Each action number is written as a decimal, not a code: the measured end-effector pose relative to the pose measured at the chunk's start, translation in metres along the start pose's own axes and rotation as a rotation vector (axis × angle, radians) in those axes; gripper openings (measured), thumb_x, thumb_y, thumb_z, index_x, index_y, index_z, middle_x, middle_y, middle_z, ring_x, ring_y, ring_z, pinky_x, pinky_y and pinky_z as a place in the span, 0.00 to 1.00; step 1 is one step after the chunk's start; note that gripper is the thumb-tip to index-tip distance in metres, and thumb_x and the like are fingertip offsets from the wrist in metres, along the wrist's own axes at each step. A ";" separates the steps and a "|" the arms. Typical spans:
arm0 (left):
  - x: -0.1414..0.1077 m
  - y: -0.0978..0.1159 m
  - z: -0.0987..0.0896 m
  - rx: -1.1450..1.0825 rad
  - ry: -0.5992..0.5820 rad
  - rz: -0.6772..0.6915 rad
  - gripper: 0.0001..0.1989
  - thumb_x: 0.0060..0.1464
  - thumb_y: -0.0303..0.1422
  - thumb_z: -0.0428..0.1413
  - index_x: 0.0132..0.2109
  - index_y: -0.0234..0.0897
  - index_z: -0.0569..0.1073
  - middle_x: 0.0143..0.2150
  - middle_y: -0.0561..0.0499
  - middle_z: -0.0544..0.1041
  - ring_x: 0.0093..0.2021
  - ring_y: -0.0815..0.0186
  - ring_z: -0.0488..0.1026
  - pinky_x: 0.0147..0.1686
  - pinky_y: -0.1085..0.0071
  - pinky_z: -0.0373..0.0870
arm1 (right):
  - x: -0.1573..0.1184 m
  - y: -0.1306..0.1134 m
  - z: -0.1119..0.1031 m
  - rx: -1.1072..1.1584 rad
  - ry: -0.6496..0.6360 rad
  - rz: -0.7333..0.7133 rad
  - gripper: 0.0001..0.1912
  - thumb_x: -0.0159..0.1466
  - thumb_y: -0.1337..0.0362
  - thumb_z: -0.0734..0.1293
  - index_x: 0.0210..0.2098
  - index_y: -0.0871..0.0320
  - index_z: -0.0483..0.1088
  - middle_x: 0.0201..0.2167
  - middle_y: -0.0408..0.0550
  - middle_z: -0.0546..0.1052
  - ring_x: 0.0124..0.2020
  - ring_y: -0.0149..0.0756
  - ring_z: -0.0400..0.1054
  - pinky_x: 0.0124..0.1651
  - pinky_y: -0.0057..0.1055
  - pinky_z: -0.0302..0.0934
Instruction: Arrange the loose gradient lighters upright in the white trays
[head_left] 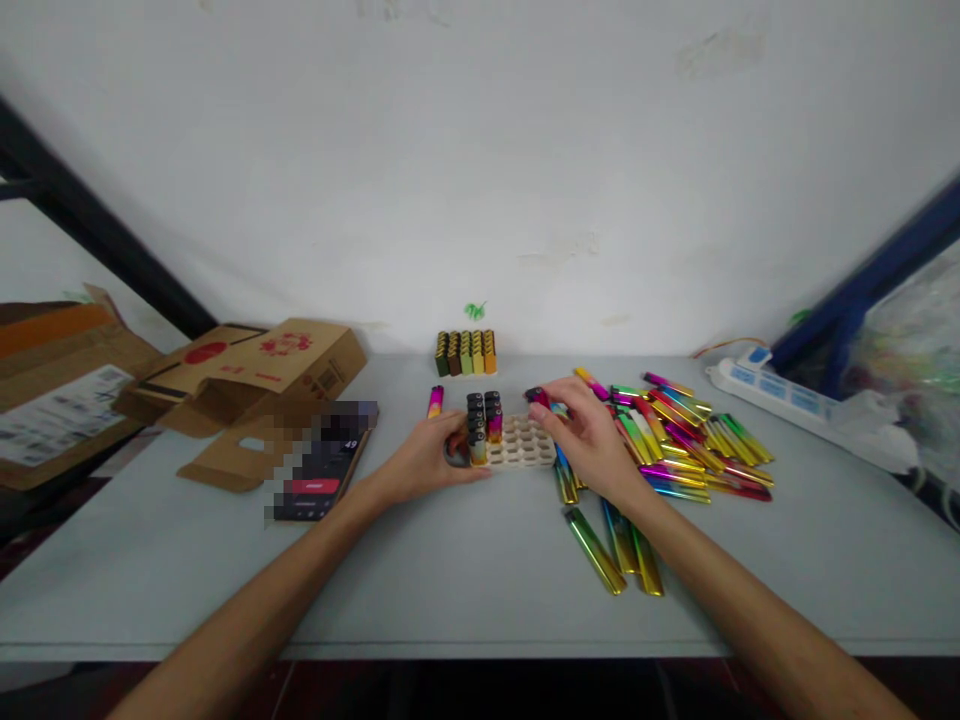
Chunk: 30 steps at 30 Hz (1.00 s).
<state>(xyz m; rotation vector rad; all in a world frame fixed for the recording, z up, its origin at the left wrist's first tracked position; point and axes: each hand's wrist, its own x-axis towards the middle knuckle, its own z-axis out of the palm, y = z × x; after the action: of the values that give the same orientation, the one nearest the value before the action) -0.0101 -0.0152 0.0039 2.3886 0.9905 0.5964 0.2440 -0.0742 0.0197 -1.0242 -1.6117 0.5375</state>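
We see two bare hands at work over a pale grey desk point(450, 590), with a small white tray point(525, 440) of round-edged slots between them. Our right hand point(589, 435) has its grip closed on a magenta lighter point(538, 397) with a dark top, above the far right part of the tray; a bluish one shows beneath the fingers, though we cannot tell whether it is held too. Our left hand point(420, 458) curves about the tray's left end, thumb along the near edge; we cannot tell whether that grip is clamped on the tray. Dark-topped lighters point(476, 420) stand upright in two rows in the left slots, while many slots to their right are bare. A single magenta-and-yellow lighter point(435, 403) is just beyond the left hand. To our right, a loose heap of shiny lighters point(675, 430) in red, green, gold and blue spreads across the desk, with a few more point(596, 550) nearer the front edge. Near the wall point(480, 200), a block of patterned lighters point(465, 354) stands in tight rows. An opened cardboard box point(300, 370) and a phone point(334, 460) flank us at left, a white power strip point(802, 400) at right.
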 end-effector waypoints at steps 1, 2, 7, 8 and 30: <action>0.000 0.000 0.000 -0.004 -0.005 0.000 0.23 0.49 0.50 0.68 0.35 0.37 0.70 0.32 0.54 0.70 0.31 0.65 0.65 0.32 0.69 0.61 | 0.000 -0.003 0.000 0.013 -0.020 -0.011 0.10 0.71 0.57 0.69 0.46 0.54 0.77 0.44 0.52 0.77 0.48 0.43 0.73 0.49 0.40 0.70; 0.000 0.000 0.000 -0.008 -0.009 -0.001 0.23 0.49 0.50 0.68 0.35 0.37 0.71 0.32 0.53 0.71 0.31 0.65 0.65 0.32 0.69 0.61 | 0.000 -0.007 0.000 0.023 -0.040 -0.014 0.10 0.70 0.57 0.70 0.46 0.54 0.78 0.43 0.52 0.78 0.46 0.42 0.73 0.48 0.40 0.70; 0.001 0.000 0.000 -0.001 -0.014 0.005 0.22 0.49 0.50 0.67 0.35 0.37 0.71 0.32 0.54 0.71 0.31 0.65 0.65 0.32 0.69 0.61 | -0.001 -0.016 0.008 0.007 -0.024 0.026 0.12 0.66 0.56 0.74 0.43 0.56 0.82 0.34 0.49 0.81 0.34 0.38 0.73 0.40 0.37 0.70; 0.001 0.000 0.000 -0.001 -0.014 0.008 0.22 0.49 0.50 0.68 0.35 0.37 0.72 0.32 0.54 0.71 0.31 0.65 0.65 0.32 0.69 0.61 | -0.002 -0.015 0.011 0.017 -0.011 0.050 0.13 0.65 0.56 0.75 0.44 0.57 0.82 0.33 0.49 0.81 0.33 0.38 0.73 0.39 0.36 0.71; 0.000 0.001 0.000 -0.008 -0.008 0.024 0.19 0.50 0.47 0.68 0.36 0.37 0.74 0.33 0.53 0.73 0.32 0.64 0.67 0.33 0.69 0.64 | -0.004 -0.001 0.024 -0.080 -0.258 0.014 0.11 0.69 0.61 0.72 0.48 0.55 0.72 0.36 0.47 0.82 0.36 0.37 0.80 0.40 0.32 0.76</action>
<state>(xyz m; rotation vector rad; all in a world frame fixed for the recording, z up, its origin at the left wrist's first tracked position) -0.0092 -0.0156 0.0042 2.3971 0.9547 0.5979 0.2209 -0.0740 0.0105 -1.0585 -1.8672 0.6401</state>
